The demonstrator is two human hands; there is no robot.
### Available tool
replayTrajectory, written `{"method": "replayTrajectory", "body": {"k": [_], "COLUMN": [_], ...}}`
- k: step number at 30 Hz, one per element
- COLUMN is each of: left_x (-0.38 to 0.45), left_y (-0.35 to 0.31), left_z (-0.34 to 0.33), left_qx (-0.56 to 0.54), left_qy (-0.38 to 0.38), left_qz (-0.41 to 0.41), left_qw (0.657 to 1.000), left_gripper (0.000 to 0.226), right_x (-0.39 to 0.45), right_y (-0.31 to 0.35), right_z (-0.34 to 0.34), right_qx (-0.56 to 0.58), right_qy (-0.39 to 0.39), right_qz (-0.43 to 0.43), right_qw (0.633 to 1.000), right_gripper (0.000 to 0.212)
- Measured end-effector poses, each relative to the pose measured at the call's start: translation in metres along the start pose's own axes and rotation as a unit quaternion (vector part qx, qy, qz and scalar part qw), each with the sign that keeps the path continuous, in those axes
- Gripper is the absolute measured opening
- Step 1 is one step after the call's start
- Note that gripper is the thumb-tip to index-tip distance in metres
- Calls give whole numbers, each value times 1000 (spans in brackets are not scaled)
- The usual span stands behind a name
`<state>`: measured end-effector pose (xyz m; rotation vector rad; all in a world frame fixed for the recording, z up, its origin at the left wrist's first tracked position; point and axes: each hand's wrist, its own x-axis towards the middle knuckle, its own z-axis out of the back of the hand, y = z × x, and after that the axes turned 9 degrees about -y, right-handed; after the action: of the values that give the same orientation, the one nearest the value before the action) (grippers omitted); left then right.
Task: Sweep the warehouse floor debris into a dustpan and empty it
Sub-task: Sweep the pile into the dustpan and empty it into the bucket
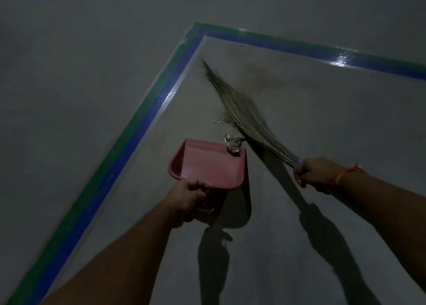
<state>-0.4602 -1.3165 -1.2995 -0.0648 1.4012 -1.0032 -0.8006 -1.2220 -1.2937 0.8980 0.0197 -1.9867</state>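
Left hand (pixel 187 197) curled round handle of pink dustpan (pixel 208 164), grip tight; pan tilted, mouth facing away on grey floor (pixel 322 125). Right hand (pixel 314 173) clenched round bound end of grass broom (pixel 244 113), bristles blurred, reaching toward taped corner. Crumpled scrap (pixel 232 143) at pan's far right lip, touching it. Small crumbs (pixel 221 121) just beyond, beside bristles. Blue-green floor tape (pixel 143 113) borders area.
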Motion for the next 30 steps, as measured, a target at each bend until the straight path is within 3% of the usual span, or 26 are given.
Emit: {"method": "replayTrajectory", "body": {"k": [8,12,15,21,30], "left_x": [23,14,-5,-112,-284], "left_y": [-24,-18,-18,-30,30], "left_z": [-8,-6,-4,20,83], "left_qx": [42,42,34,9,-81], "left_qy": [5,-4,-10,-14,-123], "left_qz": [-24,-51,-62,-42,-22], "left_qw": [999,998,997,999,989], "left_gripper": [31,35,35,37,37], "right_x": [-15,-31,-55,-144,-262], "right_y": [-24,-15,-6,23,95], "right_z": [-4,-4,-6,3,20], "right_qx": [-111,-158,-129,-74,-152], "right_qy": [94,92,99,128,134], "right_qz": [65,123,123,108,228], "right_qw": [987,975,979,983,952], "right_gripper": [15,17,23,25,28]}}
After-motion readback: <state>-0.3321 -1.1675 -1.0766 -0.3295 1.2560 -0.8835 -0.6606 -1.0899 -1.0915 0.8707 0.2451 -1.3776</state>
